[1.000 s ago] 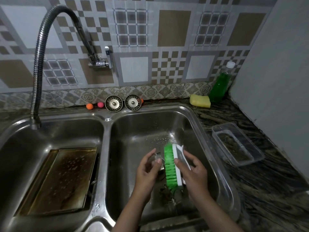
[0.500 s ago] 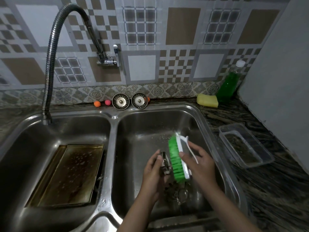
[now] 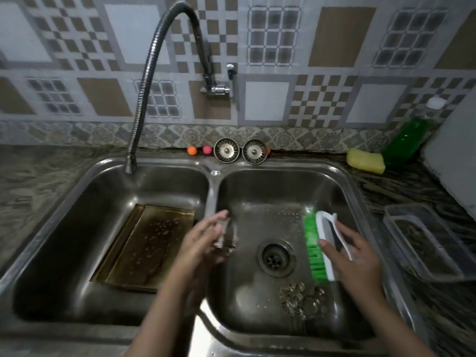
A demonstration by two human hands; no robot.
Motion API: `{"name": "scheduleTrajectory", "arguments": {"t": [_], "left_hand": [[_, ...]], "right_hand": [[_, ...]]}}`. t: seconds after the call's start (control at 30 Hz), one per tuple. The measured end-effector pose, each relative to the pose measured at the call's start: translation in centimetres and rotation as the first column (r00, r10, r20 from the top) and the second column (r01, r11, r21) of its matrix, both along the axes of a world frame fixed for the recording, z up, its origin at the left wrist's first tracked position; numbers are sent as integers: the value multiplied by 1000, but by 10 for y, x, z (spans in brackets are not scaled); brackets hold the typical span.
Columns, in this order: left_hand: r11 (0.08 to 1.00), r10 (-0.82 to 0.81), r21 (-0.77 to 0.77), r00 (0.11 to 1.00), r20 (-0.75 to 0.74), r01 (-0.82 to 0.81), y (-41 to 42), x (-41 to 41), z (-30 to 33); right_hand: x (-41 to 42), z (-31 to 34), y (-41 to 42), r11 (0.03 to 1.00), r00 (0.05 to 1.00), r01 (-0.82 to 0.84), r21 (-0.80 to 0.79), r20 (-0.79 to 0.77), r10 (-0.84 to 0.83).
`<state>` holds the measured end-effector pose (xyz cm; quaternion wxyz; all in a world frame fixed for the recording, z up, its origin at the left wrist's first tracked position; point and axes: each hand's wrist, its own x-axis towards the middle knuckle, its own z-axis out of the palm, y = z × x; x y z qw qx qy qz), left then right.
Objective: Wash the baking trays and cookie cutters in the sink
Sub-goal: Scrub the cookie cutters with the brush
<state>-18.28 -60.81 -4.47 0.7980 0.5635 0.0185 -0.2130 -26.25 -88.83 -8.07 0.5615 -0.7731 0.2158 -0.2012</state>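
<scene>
My left hand (image 3: 203, 243) holds a small metal cookie cutter (image 3: 226, 237), blurred by motion, over the divider between the two basins. In my right hand (image 3: 353, 256) is a green-bristled scrub brush (image 3: 315, 251) with a white back, held over the right basin (image 3: 270, 189), bristles facing left. Several metal cookie cutters (image 3: 300, 300) lie on the right basin's floor, near its front. A brown, stained baking tray (image 3: 146, 243) leans in the left basin (image 3: 103, 202).
The flexible tap hose (image 3: 148, 81) arches down over the left basin. Two sink strainers (image 3: 239, 150) and small coloured balls (image 3: 199, 150) line the back ledge. A yellow sponge (image 3: 364, 161), a green soap bottle (image 3: 407, 137) and a clear plastic container (image 3: 425, 240) are at right.
My left hand has carried the cutter away from the brush, leftward toward the divider. The brush stays over the right basin. The view has shifted, bringing the drain and the loose cutters into sight.
</scene>
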Motion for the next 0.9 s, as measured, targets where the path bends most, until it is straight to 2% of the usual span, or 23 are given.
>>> {"name": "scheduleTrajectory", "arguments": {"t": [0.03, 0.13, 0.27, 0.37, 0.43, 0.57, 0.63, 0.7, 0.8, 0.9], "left_hand": [[998, 53, 37, 999, 8, -53, 22, 8, 1], [951, 161, 273, 987, -28, -147, 75, 27, -16], [865, 89, 502, 981, -170, 8, 89, 31, -47], [767, 36, 634, 980, -197, 100, 87, 31, -78], [731, 16, 667, 973, -231, 146, 85, 32, -90], [747, 24, 647, 966, -259, 155, 85, 39, -90], [747, 48, 654, 972, -228, 117, 89, 43, -86], [805, 113, 594, 980, -167, 8, 91, 49, -79], [832, 182, 517, 980, 86, -200, 73, 47, -47], [871, 86, 440, 949, 304, -219, 26, 29, -7]], "right_hand": [[-6, -3, 0, 1000, 1000, -9, -13, -14, 9], [-21, -12, 5, 999, 998, -29, -22, -54, 28], [-33, -18, 11, 999, 996, -45, 31, -81, 47], [-38, -21, 14, 998, 993, -55, 24, -104, 57], [-39, -22, 15, 999, 992, -44, 11, -119, 45], [-44, -22, 13, 999, 992, -29, -21, -126, 26], [-47, -24, 8, 999, 989, -38, -21, -141, 35], [-51, -24, 4, 1000, 989, -24, 3, -147, 25], [-53, -20, 1, 1000, 989, 17, 23, -145, -13], [-51, -17, -3, 999, 987, 41, -24, -157, -45]]}}
